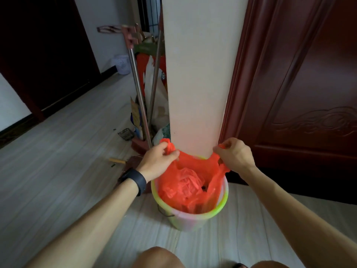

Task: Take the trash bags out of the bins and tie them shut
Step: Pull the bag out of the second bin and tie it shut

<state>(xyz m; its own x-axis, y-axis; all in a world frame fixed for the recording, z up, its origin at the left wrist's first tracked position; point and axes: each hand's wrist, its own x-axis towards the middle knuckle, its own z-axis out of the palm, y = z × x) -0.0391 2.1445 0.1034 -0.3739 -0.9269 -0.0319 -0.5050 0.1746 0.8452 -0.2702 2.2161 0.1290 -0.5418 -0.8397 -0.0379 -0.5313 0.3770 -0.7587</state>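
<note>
A red plastic trash bag sits inside a pale bucket bin with a green-yellow rim, on the floor against a white pillar. My left hand grips the bag's left handle above the bin's far left edge. My right hand pinches the right handle at about the same height. The bag's top edges are stretched up between both hands, while its body with crumpled red contents stays in the bin.
The white pillar rises just behind the bin. A dark red wooden door stands on the right. Metal-handled cleaning tools and bags lean left of the pillar. A white basket stands far back. Small debris lies on the floor.
</note>
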